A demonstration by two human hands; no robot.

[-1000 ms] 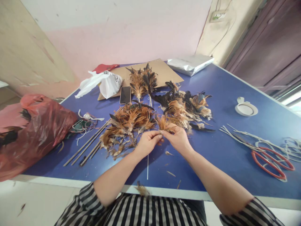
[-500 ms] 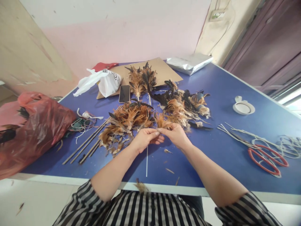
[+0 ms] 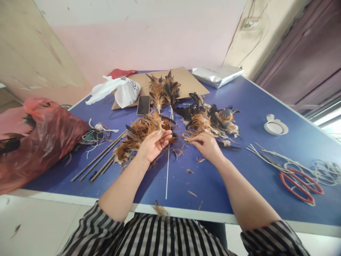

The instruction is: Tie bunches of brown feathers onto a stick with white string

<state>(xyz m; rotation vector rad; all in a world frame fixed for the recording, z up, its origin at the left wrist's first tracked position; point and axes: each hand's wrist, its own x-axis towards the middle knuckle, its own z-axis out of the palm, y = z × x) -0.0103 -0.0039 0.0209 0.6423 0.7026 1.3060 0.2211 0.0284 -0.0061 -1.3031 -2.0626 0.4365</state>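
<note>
My left hand [image 3: 156, 144] is closed, thumb against fingers, at the base of a tuft of orange-brown feathers [image 3: 157, 121] that stands up in front of the left feather pile [image 3: 133, 142]. To its right, my right hand [image 3: 209, 147] pinches the end of a brown feather [image 3: 189, 136], low over the table beside the right feather pile [image 3: 201, 122]. Two tied feather bunches [image 3: 157, 90] lie farther back on the cardboard. Between my hands, a thin white string [image 3: 167, 174] runs toward me across the table.
Thin sticks [image 3: 99, 160] and a red plastic bag [image 3: 50, 138] are on the left. Behind lie a phone [image 3: 144, 105], a white bag [image 3: 128, 92], cardboard [image 3: 189, 83] and a silver packet [image 3: 217, 75]. Red-handled scissors [image 3: 298, 186], cord [image 3: 326, 172] and a tape roll [image 3: 276, 127] are on the right.
My hands, together before, have moved apart. The left has lifted slightly leftward with a feather tuft; the right has shifted right, toward the right pile. Loose feather bits now lie between them.
</note>
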